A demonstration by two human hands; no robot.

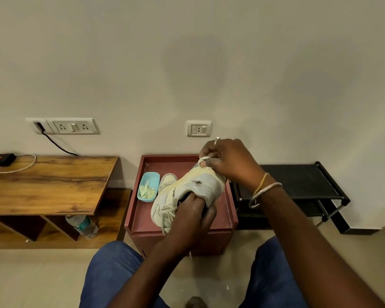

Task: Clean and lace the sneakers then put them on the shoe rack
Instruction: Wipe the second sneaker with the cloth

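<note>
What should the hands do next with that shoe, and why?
Probably rub the white wad further along the sneaker. The right hand pinches it against the top edge, and the left hand grips the opening, holding the shoe steady.

A wooden bench (54,185) stands at the left against the wall (209,52), with a black device (1,159) and a white cable (20,167) on its far corner and a water bottle (82,226) lying on the shelf beneath. A wide socket panel (72,126) with a black cable (58,145) hanging from it is on the wall above, and a smaller socket plate (198,128) sits further right, above a red-brown box (209,241).
</note>
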